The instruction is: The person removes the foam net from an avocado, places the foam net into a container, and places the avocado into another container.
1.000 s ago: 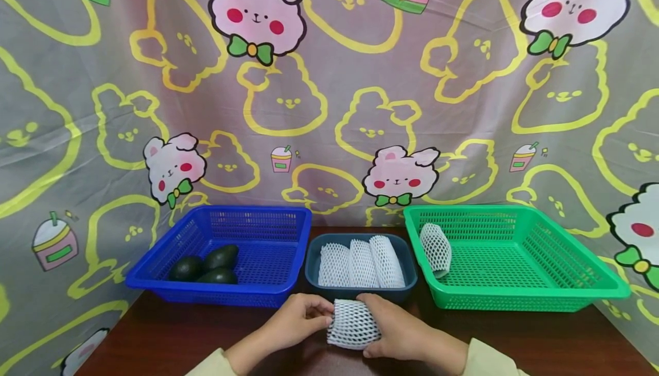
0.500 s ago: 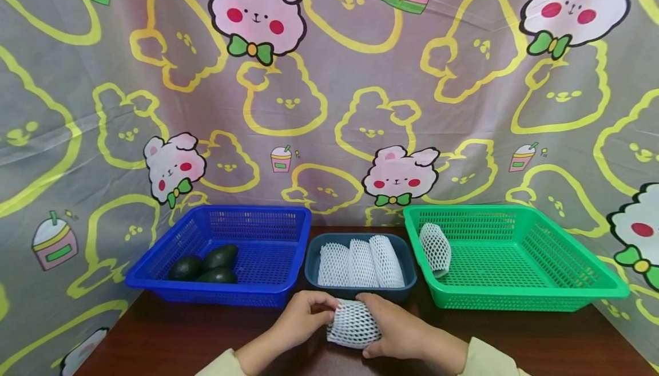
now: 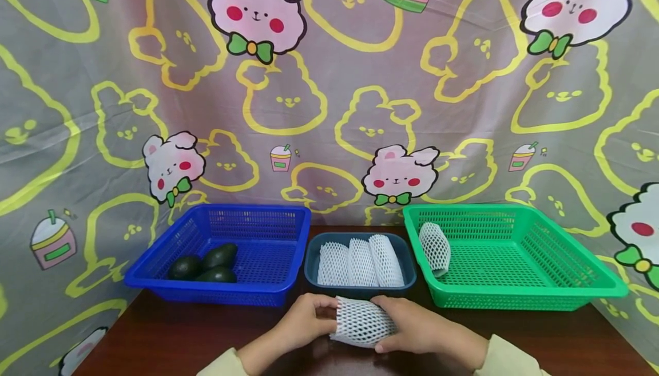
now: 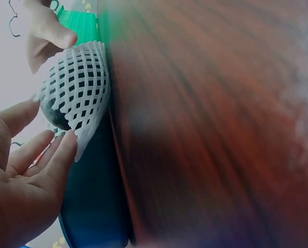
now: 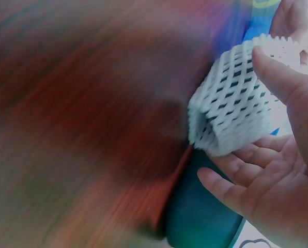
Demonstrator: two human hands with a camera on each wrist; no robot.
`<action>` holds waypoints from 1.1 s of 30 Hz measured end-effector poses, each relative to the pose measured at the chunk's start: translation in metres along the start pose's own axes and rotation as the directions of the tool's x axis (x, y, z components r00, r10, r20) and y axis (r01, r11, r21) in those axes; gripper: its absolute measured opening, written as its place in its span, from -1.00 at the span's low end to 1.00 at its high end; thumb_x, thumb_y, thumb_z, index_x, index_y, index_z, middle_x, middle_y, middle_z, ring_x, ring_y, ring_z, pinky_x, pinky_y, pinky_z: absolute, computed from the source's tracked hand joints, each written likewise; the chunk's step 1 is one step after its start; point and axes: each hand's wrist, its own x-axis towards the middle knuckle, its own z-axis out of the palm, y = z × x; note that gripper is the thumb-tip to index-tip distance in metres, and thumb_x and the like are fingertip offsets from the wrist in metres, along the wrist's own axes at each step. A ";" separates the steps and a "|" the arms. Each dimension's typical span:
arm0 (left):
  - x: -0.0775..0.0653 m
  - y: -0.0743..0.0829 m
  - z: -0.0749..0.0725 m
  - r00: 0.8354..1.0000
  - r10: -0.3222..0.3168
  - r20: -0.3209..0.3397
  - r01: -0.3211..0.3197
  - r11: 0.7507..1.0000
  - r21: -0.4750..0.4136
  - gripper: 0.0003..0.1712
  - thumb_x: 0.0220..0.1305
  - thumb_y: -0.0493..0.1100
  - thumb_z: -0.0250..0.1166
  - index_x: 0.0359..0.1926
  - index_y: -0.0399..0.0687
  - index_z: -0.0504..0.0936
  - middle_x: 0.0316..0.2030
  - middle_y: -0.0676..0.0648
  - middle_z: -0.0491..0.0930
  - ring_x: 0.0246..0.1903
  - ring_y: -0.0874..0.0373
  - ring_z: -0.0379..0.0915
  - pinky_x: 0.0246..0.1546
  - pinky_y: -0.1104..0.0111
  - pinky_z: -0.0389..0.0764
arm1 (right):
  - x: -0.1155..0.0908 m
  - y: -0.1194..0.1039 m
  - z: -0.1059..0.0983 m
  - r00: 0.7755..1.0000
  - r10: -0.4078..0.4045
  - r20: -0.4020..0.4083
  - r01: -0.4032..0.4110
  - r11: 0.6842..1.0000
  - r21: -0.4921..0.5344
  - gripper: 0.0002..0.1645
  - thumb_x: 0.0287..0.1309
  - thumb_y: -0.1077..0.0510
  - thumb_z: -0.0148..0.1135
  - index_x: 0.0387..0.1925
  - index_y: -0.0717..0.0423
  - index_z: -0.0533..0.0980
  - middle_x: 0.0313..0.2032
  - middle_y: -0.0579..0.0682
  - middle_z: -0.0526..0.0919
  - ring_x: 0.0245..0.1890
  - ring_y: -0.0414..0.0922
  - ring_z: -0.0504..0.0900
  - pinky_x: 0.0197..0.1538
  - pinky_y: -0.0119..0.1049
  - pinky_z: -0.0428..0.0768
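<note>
A white foam net sleeve is held between both hands over the front of the table. Inside it sits a dark green avocado, whose rounded end shows at the sleeve's left opening in the left wrist view. My left hand pinches the rim of that opening with thumb and fingertips. From the other side, my right hand grips the sleeve, thumb on the near face and fingers beneath, as the right wrist view shows. The sleeve's right end is folded partly together there.
Behind the hands stands a dark blue-grey tub with several white foam nets. A blue basket at left holds several avocados. The green basket at right holds one netted avocado.
The right hand has shifted a little to the right, and the sleeve now reaches further that way. The left hand stays at the sleeve's left rim with its fingers slightly repositioned.
</note>
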 end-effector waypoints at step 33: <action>0.022 0.001 0.018 0.989 -0.043 0.140 -0.018 0.911 0.413 -0.46 -0.24 -0.34 0.41 -0.09 -0.31 0.55 -0.26 0.01 0.56 -0.29 0.29 0.41 -0.17 0.44 0.47 | -0.006 0.012 0.005 0.987 -0.147 -0.065 0.143 0.988 -0.063 -0.30 -0.03 -0.14 0.46 0.11 0.09 0.51 -0.09 -0.27 0.60 -0.17 -0.38 0.52 -0.09 -0.32 0.54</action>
